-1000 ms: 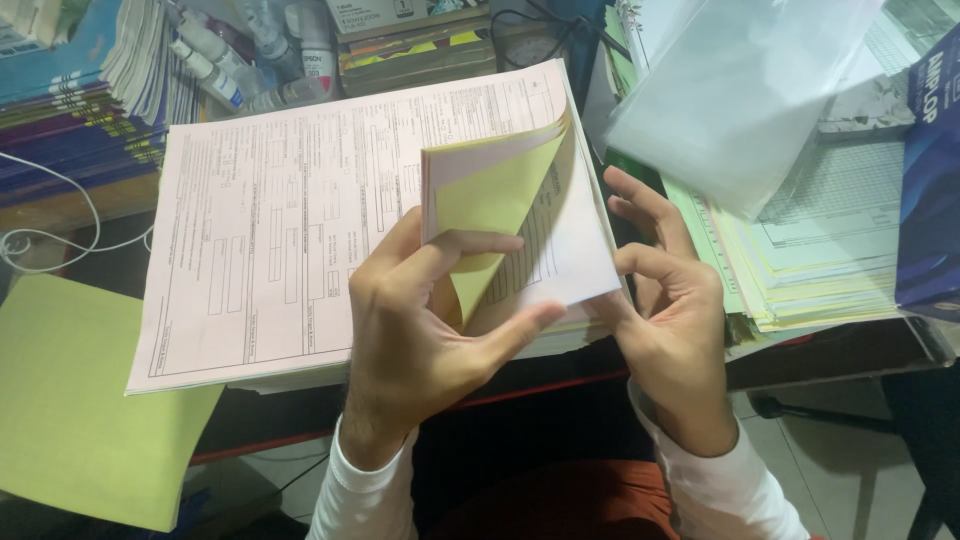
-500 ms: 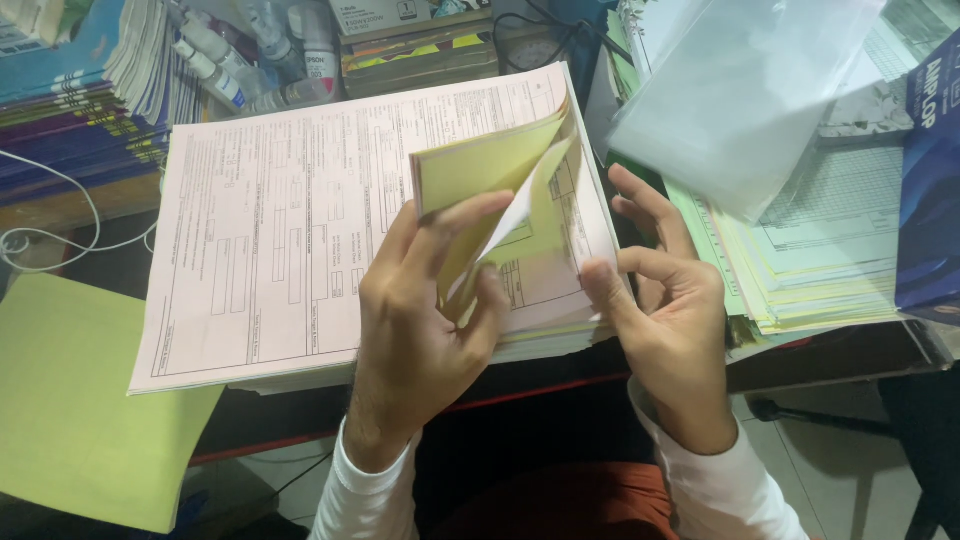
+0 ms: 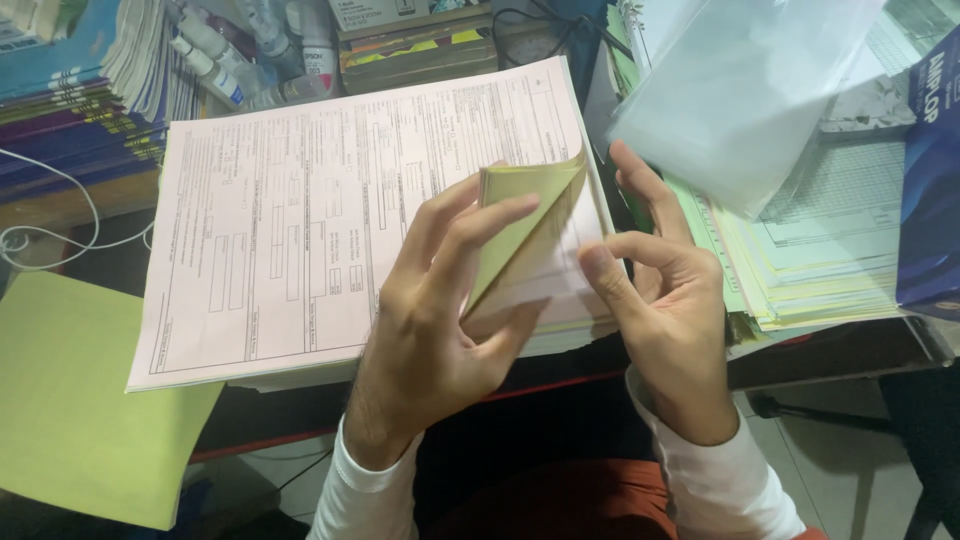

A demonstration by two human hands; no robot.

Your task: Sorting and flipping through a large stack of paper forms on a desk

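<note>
Clearly both hands work one corner of a thick stack of pink printed forms (image 3: 300, 240).
Left hand (image 3: 440, 330) pinches the curled yellow and pink sheets (image 3: 520, 215), keeping them lifted; right hand (image 3: 665, 320), open, thumb pinning the page beneath on the worktop (image 3: 560, 375).

A thick stack of pink printed forms (image 3: 300, 230) lies flat, its near-right corner sheets curled up, yellow undersides showing.

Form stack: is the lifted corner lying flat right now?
No. The left hand holds a yellow-backed corner of the form stack curled up, beside the right hand's thumb.
</note>
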